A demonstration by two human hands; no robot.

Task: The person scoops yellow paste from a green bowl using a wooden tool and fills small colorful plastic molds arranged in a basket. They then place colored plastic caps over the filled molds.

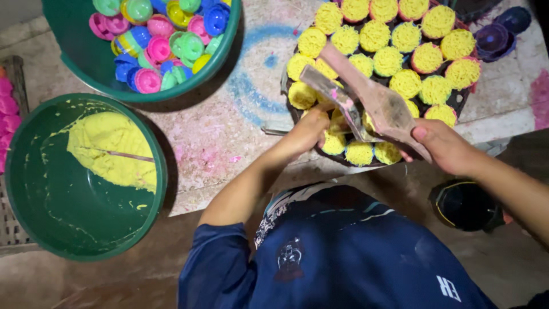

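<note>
A round dark tray holds several small cups filled with yellow noodle-like strands. Over its near side my right hand grips the handle of a wooden hinged press. My left hand holds the press's other arm, a metal-faced bar, just above the front row of filled cups.
A green basin at left holds yellow dough with a stick lying in it. Another green basin at top left is full of empty coloured plastic cups. Dark purple cups sit at top right. A black round object lies by my right forearm.
</note>
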